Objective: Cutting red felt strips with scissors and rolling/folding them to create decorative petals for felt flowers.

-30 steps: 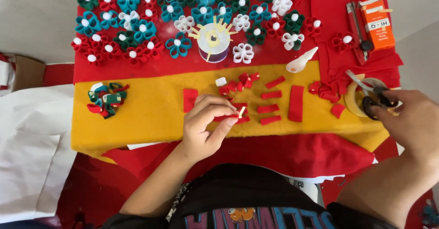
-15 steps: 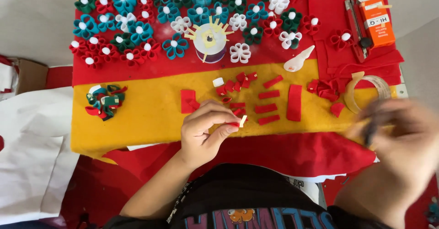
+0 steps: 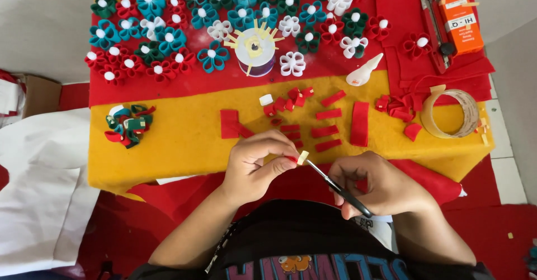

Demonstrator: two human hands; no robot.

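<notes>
Yellow felt [image 3: 184,140] is covering the table. Left hand [image 3: 254,165] is pinching a red piece [image 3: 293,159]; right hand [image 3: 380,182] is gripping scissors [image 3: 338,188].

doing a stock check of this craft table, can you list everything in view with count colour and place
felt flowers: many, red, teal, green and white with white centres, across the top
tape spool: one, white with yellow strips stuck round it, among the flowers
red felt strips: several, on the yellow felt sheet
scrap pile: one, mixed red, green and white, left on the yellow sheet
glue bottle: one, white, lying at the yellow sheet's top edge
tape roll: one, clear-tan, right
orange box: one, top right
cutter: one, dark, beside the box
left hand: pinches a small red and cream piece
right hand: holds scissors, tip at that piece
</notes>
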